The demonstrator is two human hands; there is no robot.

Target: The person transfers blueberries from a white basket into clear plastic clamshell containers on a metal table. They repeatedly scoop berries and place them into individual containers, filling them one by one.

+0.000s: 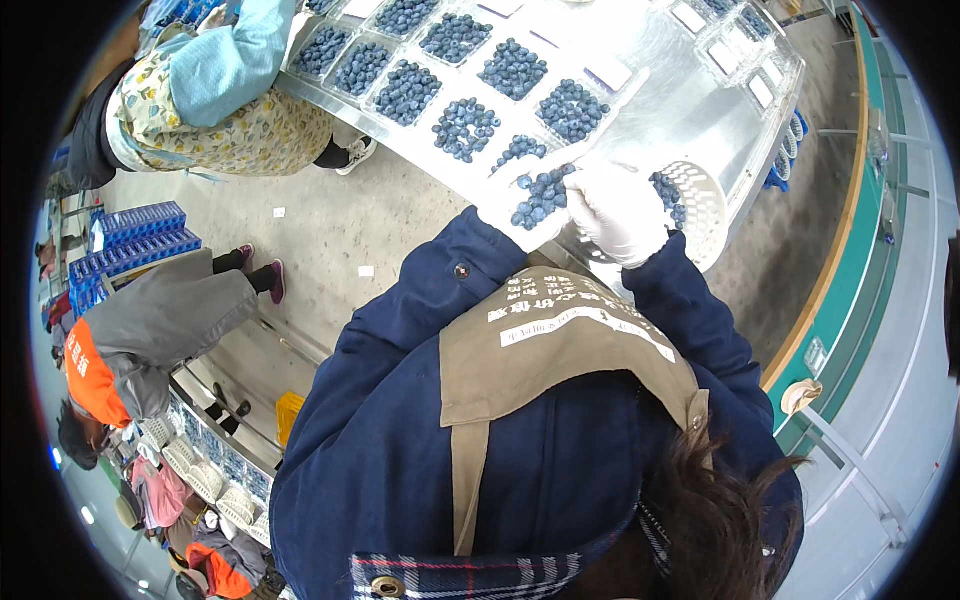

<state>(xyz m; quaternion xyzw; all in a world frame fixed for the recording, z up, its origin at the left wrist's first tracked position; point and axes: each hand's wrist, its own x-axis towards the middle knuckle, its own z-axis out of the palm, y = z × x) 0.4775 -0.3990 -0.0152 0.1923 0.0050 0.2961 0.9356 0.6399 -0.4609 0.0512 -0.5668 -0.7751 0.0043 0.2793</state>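
Observation:
White gloves cover both my hands. My left hand (532, 225) is palm up with a heap of blueberries (541, 196) lying in it. The fingers of my right hand (611, 214) touch the edge of that heap; whether they pinch a berry cannot be told. Just right of my right hand, a white perforated basket (701, 199) holds some loose blueberries (666, 196). Beyond my hands, clear plastic punnets of blueberries (571, 111) stand in rows on the shiny metal table (660, 97). The nearest berries (517, 150) lie partly behind my left hand.
Empty-looking clear punnets with white pads (724, 56) are stacked at the table's far right. A co-worker in a flowered apron (217, 135) stands at the table's left edge. Another person in an orange vest (94, 375) is farther left, near blue crates (135, 240). A green-and-wood barrier (832, 277) curves along the right.

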